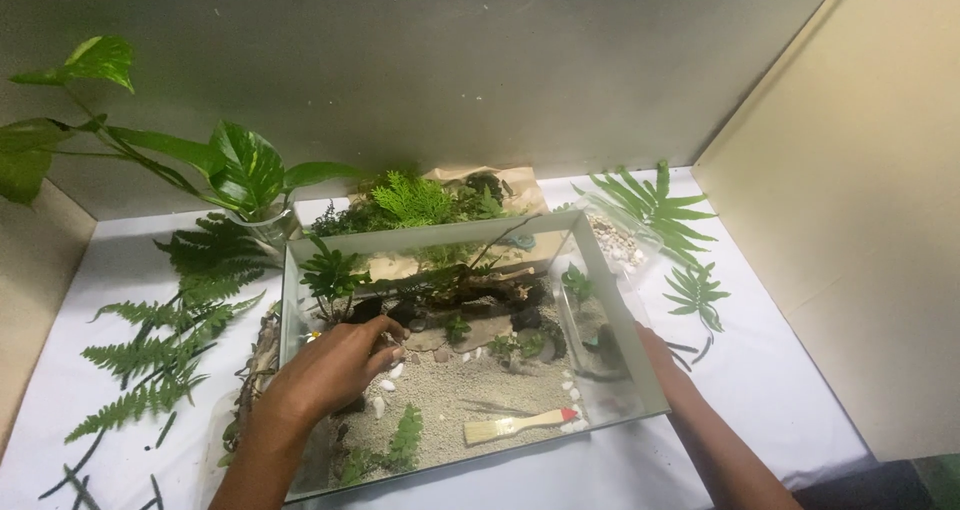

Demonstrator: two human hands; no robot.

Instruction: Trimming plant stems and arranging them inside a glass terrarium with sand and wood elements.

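Left hand point(340, 365) reached down over the near-left wall of a glass tank point(620, 300), its fingers point(385, 342) curled together and tips pinched close, though what they held, if anything, was too small to tell. Fingertips hovered at the sand point(470, 390) just in front of a dark piece of driftwood point(470, 290), close to several white pebbles point(386, 384) strewn across the sand. Right hand point(655, 355) lay against the outside of the tank's right glass wall; only the wrist and forearm showed clearly through and beside the glass, so whether its fingers were spread or closed could not be told.

Inside the tank, small green plants point(330, 275) stood along the back behind the driftwood, and a low fern sprig point(405, 440) grew from the sand near the front wall. A small wooden-handled brush point(520, 426) with a red tip lay flat on the sand toward the front right, well apart from the left hand.

Outside, cut fern fronds point(150, 355) lay spread on the white table point(780, 370) to the left of the tank, and more fronds point(655, 210) lay to its right. A leafy vine cutting in a clear jar point(265, 225) stood behind the tank's left corner, and a clear bag of gravel point(615, 245) rested just beside the right rear corner.
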